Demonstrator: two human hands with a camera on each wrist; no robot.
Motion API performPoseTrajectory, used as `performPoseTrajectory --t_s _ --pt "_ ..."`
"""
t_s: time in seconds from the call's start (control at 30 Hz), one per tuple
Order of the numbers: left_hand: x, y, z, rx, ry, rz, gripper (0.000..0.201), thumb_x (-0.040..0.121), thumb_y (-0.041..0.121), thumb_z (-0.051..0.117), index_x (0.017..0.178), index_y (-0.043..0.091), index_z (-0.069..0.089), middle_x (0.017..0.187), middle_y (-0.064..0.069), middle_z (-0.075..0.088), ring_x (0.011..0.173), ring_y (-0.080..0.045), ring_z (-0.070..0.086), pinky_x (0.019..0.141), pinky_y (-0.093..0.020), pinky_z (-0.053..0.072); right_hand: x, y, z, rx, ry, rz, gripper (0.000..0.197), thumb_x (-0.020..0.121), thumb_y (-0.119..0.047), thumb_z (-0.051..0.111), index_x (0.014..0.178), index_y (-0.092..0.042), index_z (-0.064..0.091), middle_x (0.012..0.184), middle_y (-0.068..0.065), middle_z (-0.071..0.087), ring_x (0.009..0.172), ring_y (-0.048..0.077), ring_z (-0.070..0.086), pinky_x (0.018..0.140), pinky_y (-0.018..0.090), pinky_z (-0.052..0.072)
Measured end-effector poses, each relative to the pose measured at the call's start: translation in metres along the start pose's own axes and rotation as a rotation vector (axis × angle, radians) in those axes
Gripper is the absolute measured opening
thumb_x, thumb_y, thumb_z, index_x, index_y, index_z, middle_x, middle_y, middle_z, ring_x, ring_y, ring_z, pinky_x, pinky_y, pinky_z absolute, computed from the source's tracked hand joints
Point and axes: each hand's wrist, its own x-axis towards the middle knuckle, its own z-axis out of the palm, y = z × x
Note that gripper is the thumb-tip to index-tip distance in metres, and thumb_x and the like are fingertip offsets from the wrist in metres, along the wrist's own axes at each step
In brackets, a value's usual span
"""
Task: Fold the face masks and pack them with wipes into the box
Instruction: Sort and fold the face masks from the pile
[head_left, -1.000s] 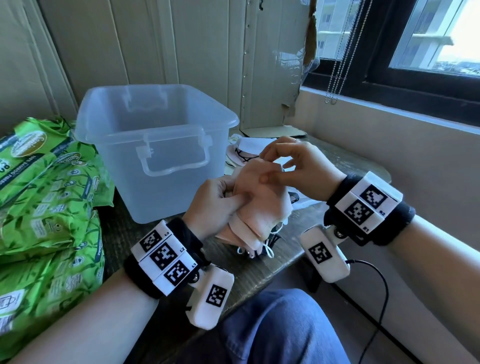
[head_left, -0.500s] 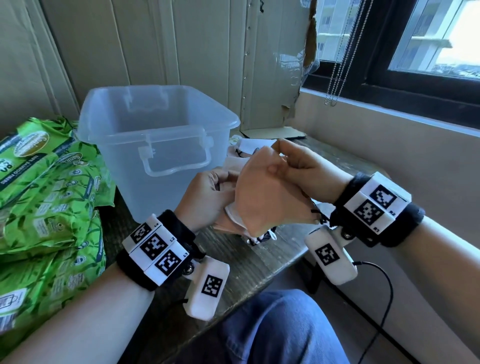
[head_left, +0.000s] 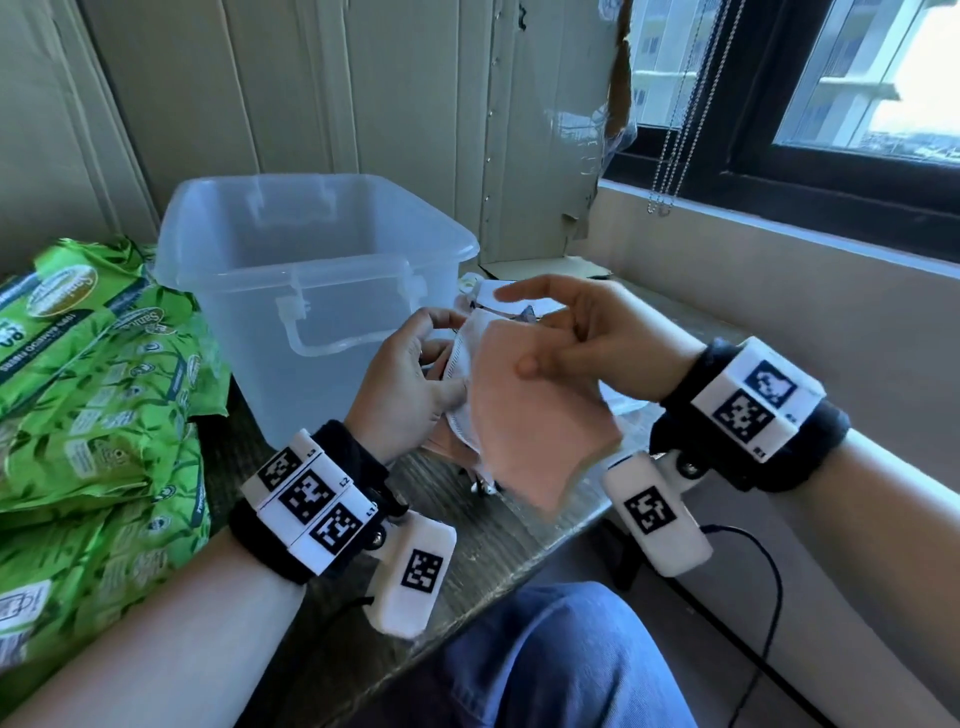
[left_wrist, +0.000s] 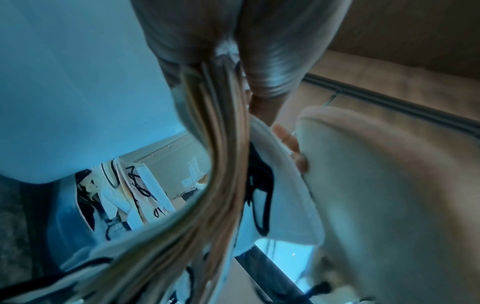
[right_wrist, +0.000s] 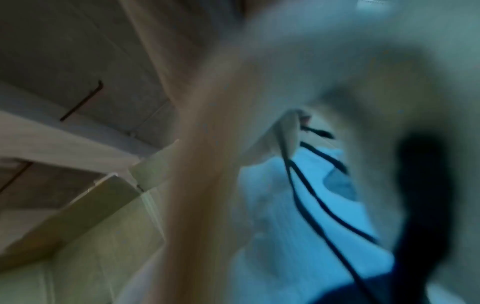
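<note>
My left hand (head_left: 410, 376) grips a stack of pink face masks (head_left: 460, 374) by its edge, just in front of the clear plastic box (head_left: 311, 249). In the left wrist view the stack's layered edges (left_wrist: 210, 164) run down from my fingers. My right hand (head_left: 558, 345) pinches a single pink mask (head_left: 530, 436), with the thumb on its front face and the index finger stretched out above. That mask hangs to the right of the stack, over the table edge. The box looks empty. The right wrist view is blurred and shows a white mask with black loops (right_wrist: 298, 205).
Several green wipes packs (head_left: 93, 389) are piled at the left of the wooden table (head_left: 493, 551). Loose masks with black ear loops (head_left: 493, 304) lie behind my hands, by the wall. My knee in blue jeans (head_left: 561, 660) is under the table's front edge.
My right hand has drawn one pink mask off the stack, to the right and downward, and its index finger has straightened. My left hand has kept its grip on the stack and risen slightly.
</note>
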Motion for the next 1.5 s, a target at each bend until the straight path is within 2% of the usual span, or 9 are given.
performPoseTrajectory --t_s 0.1,0.27,0.63,0.83,0.97,1.07,1.2,1.3,1.5 --pt "-0.002 0.002 0.002 -0.016 -0.03 0.056 0.032 0.072 0.002 0.068 0.088 0.026 0.057 0.064 0.006 0.068 0.052 -0.001 0.054 0.053 -0.017 0.042 0.008 0.004 0.012 -0.003 0.065 0.065 0.055 0.073 0.003 0.071 0.122 -0.014 0.051 0.043 -0.009 0.046 0.042 -0.001 0.042 0.049 0.01 0.035" --pt "-0.001 -0.001 0.002 0.052 -0.059 0.092 0.049 0.077 -0.023 0.055 0.086 0.025 0.06 0.062 0.017 0.067 0.059 0.007 0.057 0.059 -0.009 0.044 0.009 0.005 0.015 0.01 0.16 0.04 0.028 0.072 0.003 0.072 0.092 -0.016 0.062 0.067 0.008 0.06 0.062 0.007 0.055 0.062 0.021 0.046" --pt "-0.003 -0.001 0.003 0.055 -0.031 0.108 0.025 0.077 0.007 0.066 0.082 0.032 0.066 0.074 0.02 0.07 0.073 0.005 0.061 0.074 -0.013 0.047 0.01 0.015 0.021 -0.157 0.376 0.024 0.016 0.067 -0.007 0.079 0.076 -0.002 0.066 0.064 -0.006 0.051 0.058 -0.002 0.044 0.06 0.013 0.036" --pt "-0.005 0.005 0.001 -0.202 -0.128 -0.041 0.024 0.072 0.035 0.061 0.075 0.014 0.072 0.079 -0.009 0.066 0.077 -0.019 0.06 0.071 -0.03 0.043 0.009 0.018 0.022 -0.255 0.431 -0.049 0.021 0.067 -0.011 0.079 0.067 -0.018 0.059 0.084 -0.007 0.044 0.076 0.001 0.043 0.07 0.003 0.031" --pt "-0.003 -0.002 0.003 0.019 -0.071 -0.013 0.011 0.08 0.014 0.072 0.075 0.024 0.07 0.072 0.008 0.069 0.068 -0.008 0.06 0.063 -0.019 0.049 0.009 0.017 0.021 -0.328 0.245 -0.02 0.015 0.086 -0.015 0.062 0.071 -0.016 0.06 0.103 0.007 0.05 0.096 0.013 0.044 0.08 0.014 0.033" --pt "-0.001 -0.005 0.002 0.063 -0.028 -0.031 0.015 0.083 0.006 0.066 0.076 0.018 0.069 0.073 -0.001 0.068 0.069 -0.013 0.059 0.063 -0.022 0.048 0.007 0.017 0.012 -0.119 0.156 0.072 0.025 0.098 -0.014 0.038 0.089 -0.007 0.06 0.09 0.008 0.056 0.075 0.008 0.048 0.067 0.01 0.037" --pt "-0.002 -0.004 0.002 0.102 -0.024 -0.012 0.017 0.083 0.007 0.067 0.073 0.022 0.068 0.069 0.007 0.068 0.067 -0.009 0.06 0.064 -0.02 0.048 0.008 0.029 -0.002 -0.082 0.17 0.125 0.017 0.087 0.004 0.054 0.101 -0.004 0.06 0.076 0.005 0.057 0.067 0.01 0.053 0.071 0.026 0.046" --pt "-0.003 -0.005 0.002 0.101 -0.022 -0.03 0.02 0.082 0.008 0.068 0.07 0.024 0.068 0.071 0.004 0.068 0.069 -0.011 0.061 0.068 -0.025 0.049 0.008 0.033 -0.007 -0.075 0.276 0.143 0.019 0.076 0.011 0.064 0.081 -0.007 0.066 0.075 0.014 0.067 0.067 0.014 0.06 0.073 0.029 0.052" --pt "-0.004 -0.003 0.003 0.07 -0.058 -0.046 0.023 0.083 0.004 0.066 0.068 0.022 0.067 0.072 0.003 0.065 0.069 -0.01 0.058 0.068 -0.024 0.045 0.012 0.028 -0.009 0.025 0.367 0.141 0.026 0.083 0.008 0.059 0.067 -0.011 0.05 0.053 -0.005 0.065 0.047 0.009 0.057 0.053 0.024 0.051"
